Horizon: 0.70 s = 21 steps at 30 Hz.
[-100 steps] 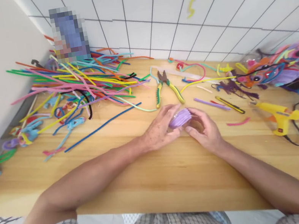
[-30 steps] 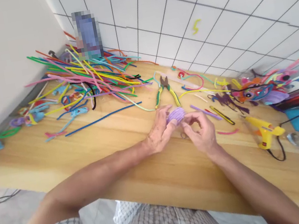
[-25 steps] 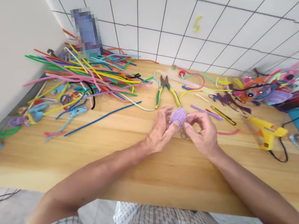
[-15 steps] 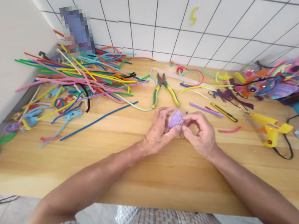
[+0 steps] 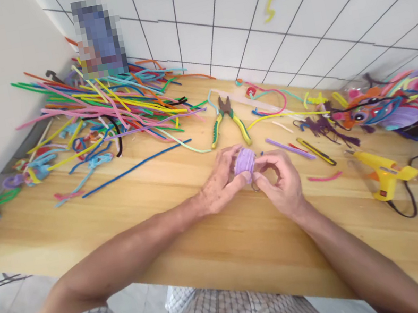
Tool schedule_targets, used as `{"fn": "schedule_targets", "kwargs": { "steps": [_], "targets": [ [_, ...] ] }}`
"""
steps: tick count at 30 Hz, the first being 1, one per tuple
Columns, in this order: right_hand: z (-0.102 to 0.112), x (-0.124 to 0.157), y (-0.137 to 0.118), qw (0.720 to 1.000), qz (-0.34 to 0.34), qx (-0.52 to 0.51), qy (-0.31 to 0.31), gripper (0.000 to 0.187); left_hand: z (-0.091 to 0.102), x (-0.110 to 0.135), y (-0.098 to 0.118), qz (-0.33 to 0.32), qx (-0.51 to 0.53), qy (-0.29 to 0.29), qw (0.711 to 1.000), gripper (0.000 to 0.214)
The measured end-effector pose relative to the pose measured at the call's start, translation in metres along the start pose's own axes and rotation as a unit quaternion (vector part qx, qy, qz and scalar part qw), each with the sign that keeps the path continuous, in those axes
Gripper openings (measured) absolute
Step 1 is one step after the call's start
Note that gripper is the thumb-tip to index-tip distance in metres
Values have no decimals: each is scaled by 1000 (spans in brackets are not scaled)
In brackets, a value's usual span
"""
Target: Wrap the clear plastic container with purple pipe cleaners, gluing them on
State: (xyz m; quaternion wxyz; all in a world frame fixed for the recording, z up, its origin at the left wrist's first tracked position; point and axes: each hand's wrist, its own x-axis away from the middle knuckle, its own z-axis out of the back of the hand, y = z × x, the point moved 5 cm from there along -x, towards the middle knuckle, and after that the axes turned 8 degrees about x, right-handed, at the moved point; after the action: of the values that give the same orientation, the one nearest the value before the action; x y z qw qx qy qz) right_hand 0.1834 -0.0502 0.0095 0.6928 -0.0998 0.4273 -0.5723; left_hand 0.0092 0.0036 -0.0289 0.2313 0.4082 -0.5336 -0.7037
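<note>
A coil of purple pipe cleaner [image 5: 244, 162], wound into a thick rounded bundle, is held above the wooden table. My left hand [image 5: 220, 184] closes around its left side, thumb along the near edge and fingers behind. At its right edge my right hand [image 5: 281, 181] pinches, thumb and forefinger bent into a ring against the coil. Under the fingertips a small dark loop [image 5: 255, 186] shows; whether it belongs to the coil I cannot tell. Just beyond the hands lie green-and-yellow pliers [image 5: 245, 131], their handles spread.
Loose pipe cleaners [image 5: 118, 99] pile up at the back left, by finished blue figures [image 5: 39, 169]. A yellow glue gun [image 5: 385, 176] with a black cord, a utility knife [image 5: 316, 151] and a purple pipe cleaner piece [image 5: 290, 148] lie right. Colourful pipe cleaner figures [image 5: 370, 109] stand at the far right.
The purple coil has turned slightly between my fingers, so more of its wound side shows. Both hands keep their grip in nearly the same place. The view has shifted a little.
</note>
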Motion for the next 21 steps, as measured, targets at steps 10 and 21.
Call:
{"fn": "schedule_targets", "kwargs": {
  "steps": [10,21],
  "targets": [
    [1,-2,2,1000,5,-18,-21,28,-4,1,-1,20,10,-11,1000,64],
    [-3,3,4,1000,-10,-23,-14,31,-3,1,3,11,1,-4,1000,64]
  ]
}}
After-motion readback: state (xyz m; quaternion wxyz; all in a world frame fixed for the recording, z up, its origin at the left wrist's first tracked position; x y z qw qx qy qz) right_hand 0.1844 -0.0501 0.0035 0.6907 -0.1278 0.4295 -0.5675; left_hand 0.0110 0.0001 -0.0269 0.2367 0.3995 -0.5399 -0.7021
